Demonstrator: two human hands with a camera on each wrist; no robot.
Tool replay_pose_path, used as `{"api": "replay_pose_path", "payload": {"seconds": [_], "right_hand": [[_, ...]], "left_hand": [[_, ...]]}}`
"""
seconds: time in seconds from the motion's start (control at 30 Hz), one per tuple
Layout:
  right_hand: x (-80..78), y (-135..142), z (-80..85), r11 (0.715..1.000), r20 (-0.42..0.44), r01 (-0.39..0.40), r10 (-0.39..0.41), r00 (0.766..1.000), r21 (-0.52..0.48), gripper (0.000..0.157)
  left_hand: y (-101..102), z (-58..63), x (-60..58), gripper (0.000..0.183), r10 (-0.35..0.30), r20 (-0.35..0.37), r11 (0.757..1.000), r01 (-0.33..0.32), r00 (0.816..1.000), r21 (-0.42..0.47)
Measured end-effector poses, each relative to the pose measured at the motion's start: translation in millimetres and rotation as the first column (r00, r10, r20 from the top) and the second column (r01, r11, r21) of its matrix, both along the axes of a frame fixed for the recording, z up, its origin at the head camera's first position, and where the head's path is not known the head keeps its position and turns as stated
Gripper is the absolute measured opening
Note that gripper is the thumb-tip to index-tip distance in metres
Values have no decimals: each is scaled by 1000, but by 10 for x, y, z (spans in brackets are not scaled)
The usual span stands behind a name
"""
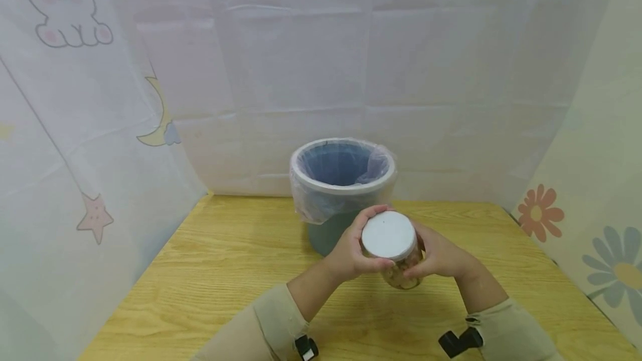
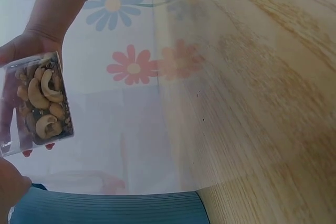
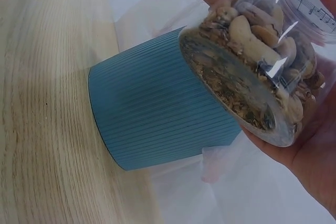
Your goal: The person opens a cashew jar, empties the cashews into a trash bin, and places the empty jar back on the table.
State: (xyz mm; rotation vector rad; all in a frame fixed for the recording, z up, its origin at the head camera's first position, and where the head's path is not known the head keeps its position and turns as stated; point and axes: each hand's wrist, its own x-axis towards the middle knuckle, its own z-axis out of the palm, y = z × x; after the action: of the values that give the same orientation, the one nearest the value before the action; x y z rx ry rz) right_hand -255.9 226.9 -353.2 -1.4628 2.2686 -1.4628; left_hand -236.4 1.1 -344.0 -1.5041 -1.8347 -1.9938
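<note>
A clear plastic jar (image 1: 399, 282) with a white lid (image 1: 388, 235) is held up above the table, tilted. Cashews and smaller bits fill part of the jar (image 2: 46, 100), as the left wrist view shows through its wall. My left hand (image 1: 353, 250) grips the lid from the left, thumb at the near edge and fingers at the far edge. From the right, my right hand (image 1: 442, 253) holds the jar's body. The right wrist view shows the bottom of the jar (image 3: 262, 59) with dark crumbs gathered there. The lid sits on the jar's mouth.
A blue-green ribbed bin (image 1: 328, 230) with a white rim and a clear plastic liner (image 1: 311, 199) stands just behind the hands on the wooden table (image 1: 225, 261). Printed cloth walls (image 1: 301, 60) enclose the table's back and sides.
</note>
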Motion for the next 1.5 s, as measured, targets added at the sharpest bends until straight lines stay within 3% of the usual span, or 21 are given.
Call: {"api": "replay_pose_path", "payload": {"seconds": [0.17,0.33,0.67,0.97,1.27,1.5], "right_hand": [[0,-25,7,998,-6,68,-68,998,15,93],[-8,-52,3,989,-6,145,-145,989,25,89],[13,-70,29,981,7,195,-195,981,21,89],[-4,-58,44,987,-29,157,-156,987,22,90],[-2,-4,69,1000,5,18,-18,1000,9,91],[19,17,99,995,54,-104,104,993,6,88]], "left_hand": [[46,-118,-99,90,56,74,998,-56,996,-8],[88,-197,-150,89,139,169,990,-136,976,-34],[108,-195,-136,98,183,143,983,-183,973,-13],[17,-201,-199,95,102,0,995,-102,995,13],[-121,-124,-193,92,-28,17,997,29,999,-66],[-175,-122,-246,93,-131,38,987,134,991,-90]]}}
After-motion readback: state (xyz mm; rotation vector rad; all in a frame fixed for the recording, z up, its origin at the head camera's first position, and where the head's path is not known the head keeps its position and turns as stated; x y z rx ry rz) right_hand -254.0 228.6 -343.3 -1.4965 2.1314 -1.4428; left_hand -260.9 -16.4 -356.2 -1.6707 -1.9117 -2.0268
